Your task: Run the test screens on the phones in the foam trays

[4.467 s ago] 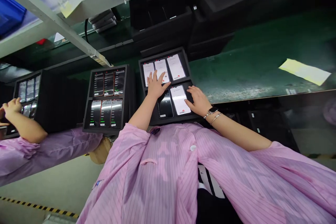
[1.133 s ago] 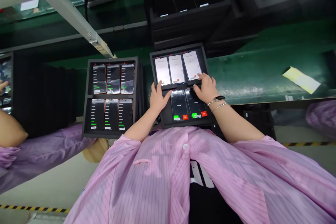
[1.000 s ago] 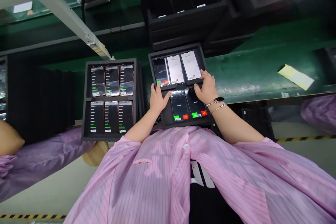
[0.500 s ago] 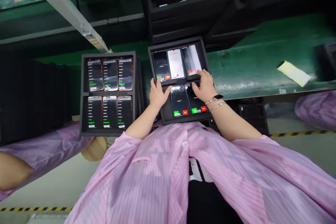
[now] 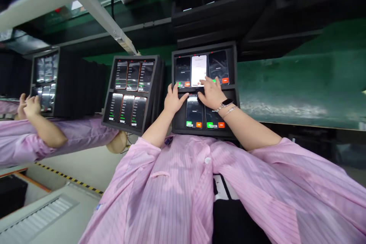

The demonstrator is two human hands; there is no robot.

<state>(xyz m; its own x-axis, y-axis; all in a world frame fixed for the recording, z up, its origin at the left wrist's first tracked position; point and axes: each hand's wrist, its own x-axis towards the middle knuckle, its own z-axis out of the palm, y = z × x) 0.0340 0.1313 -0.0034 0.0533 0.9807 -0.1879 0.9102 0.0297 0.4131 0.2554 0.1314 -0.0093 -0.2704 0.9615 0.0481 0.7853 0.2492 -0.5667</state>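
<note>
A black foam tray (image 5: 233,69) in front of me holds two rows of phones. My left hand (image 5: 173,100) rests on the tray's left side over the near-left phone, fingers spread, a fingertip near the far-left phone (image 5: 183,72). My right hand (image 5: 211,92), with a watch and bracelet on the wrist, lies over the middle divider with fingers stretched toward the bottom of the white-screened middle phone (image 5: 198,70). The far-right phone (image 5: 219,67) and the two visible near phones (image 5: 194,111) show dark screens with green and red buttons.
A second tray (image 5: 156,95) of phones with dark list screens stands to the left. A co-worker's arm and hand (image 5: 30,107) in a pink sleeve work at another tray (image 5: 45,78) far left. Stacked black trays (image 5: 217,11) sit behind, on a green belt (image 5: 300,84).
My right hand has moved left from the far-right phone to the middle one. The far-left and far-right screens went from white to dark. The co-worker's hand has come back into view.
</note>
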